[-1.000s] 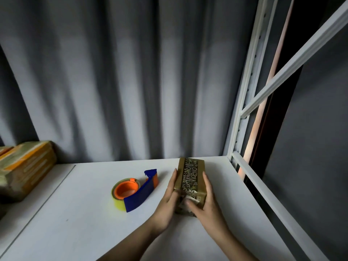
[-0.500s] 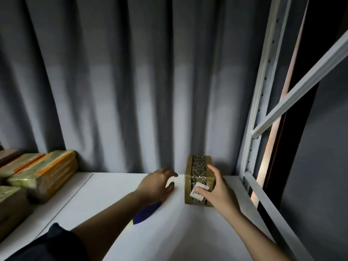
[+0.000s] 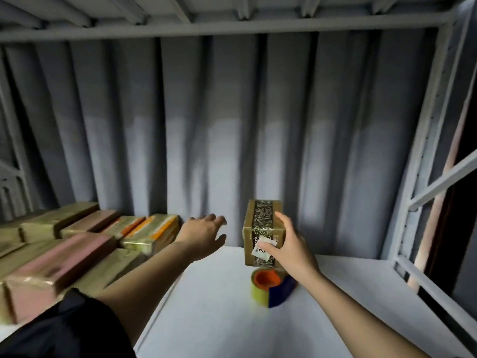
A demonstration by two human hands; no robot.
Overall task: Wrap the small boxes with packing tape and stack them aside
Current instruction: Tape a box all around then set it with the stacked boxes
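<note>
My right hand [image 3: 289, 248] grips the box [image 3: 263, 228] above the tape [image 3: 271, 286]; left hand [image 3: 204, 232] hovers empty, fingers spread. It seems light, stiff, tape-slick: I'd hold opposite faces.

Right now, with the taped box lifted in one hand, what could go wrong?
1. Only the right hand holds the taped box, raised above the tape dispenser; if that grip slips, the box may drop onto it.
2. The left hand reaches open toward the stacked boxes, which already lie unevenly; a nudge could shift them.
</note>
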